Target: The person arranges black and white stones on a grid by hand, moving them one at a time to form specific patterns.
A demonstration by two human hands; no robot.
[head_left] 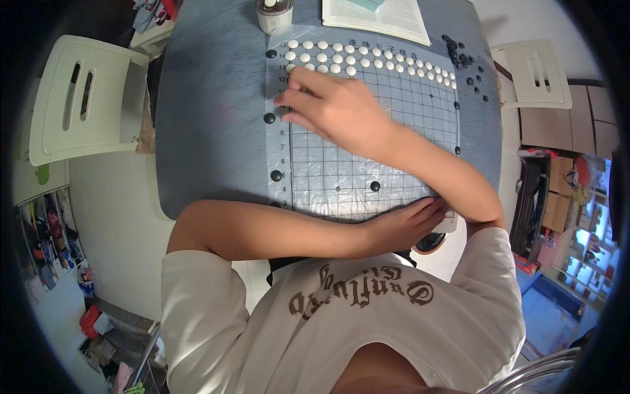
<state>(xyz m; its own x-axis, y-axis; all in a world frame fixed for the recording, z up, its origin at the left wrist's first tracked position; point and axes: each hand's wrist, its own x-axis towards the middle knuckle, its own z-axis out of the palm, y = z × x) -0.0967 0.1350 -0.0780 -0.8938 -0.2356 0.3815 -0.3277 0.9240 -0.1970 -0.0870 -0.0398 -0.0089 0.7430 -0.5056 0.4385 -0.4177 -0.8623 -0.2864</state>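
Note:
My right hand (339,106) reaches across a translucent gridded game board sheet (320,170), palm down with its fingers spread. One fingertip touches or nearly touches a white game stone (290,68) at the left of the third row; the hand's underside is hidden. White stones (350,49) fill two rows along the far side, with a shorter row below them. At the near right edge of the sheet lies my left hand (406,226), fingers stretched out flat. A lone black stone (375,186) sits on the grid just beyond it.
Black stones (269,118) stand along the sheet's left and right margins. More black stones (461,59) are scattered at the far right of the grey table (211,123). A lidded container (274,17) and an open book (393,19) lie at the back. White chairs (81,98) flank the table.

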